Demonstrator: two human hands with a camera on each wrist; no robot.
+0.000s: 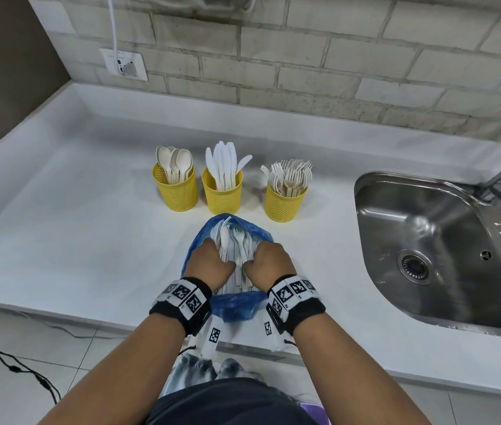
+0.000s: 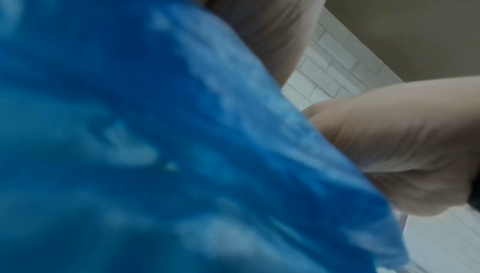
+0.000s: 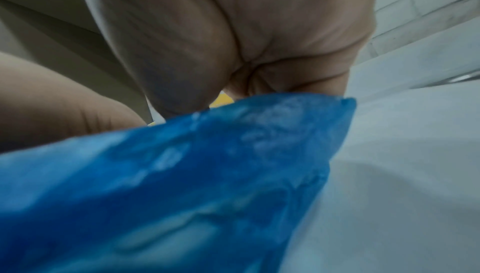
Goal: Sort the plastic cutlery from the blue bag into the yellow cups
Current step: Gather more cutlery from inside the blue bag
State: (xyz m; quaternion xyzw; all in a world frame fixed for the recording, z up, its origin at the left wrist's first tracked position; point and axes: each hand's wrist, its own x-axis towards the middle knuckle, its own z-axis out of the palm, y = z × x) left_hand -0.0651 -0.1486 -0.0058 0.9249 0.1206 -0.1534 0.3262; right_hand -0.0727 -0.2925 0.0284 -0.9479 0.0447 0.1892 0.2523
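Both hands are digging in: left hand (image 1: 209,261) and right hand (image 1: 269,261) curling around cutlery (image 1: 233,240) in the blue bag (image 1: 237,308), handles lying 6-to-12, yellow cups (image 1: 223,191) waiting at 12.

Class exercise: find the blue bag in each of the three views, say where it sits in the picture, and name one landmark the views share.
Head: blue bag at lower centre on the counter, both hands gripping its mouth.
Left wrist: blue bag fills the left and centre, blurred.
Right wrist: blue bag fills the lower left.
Shared landmark: the brick wall, also at and.
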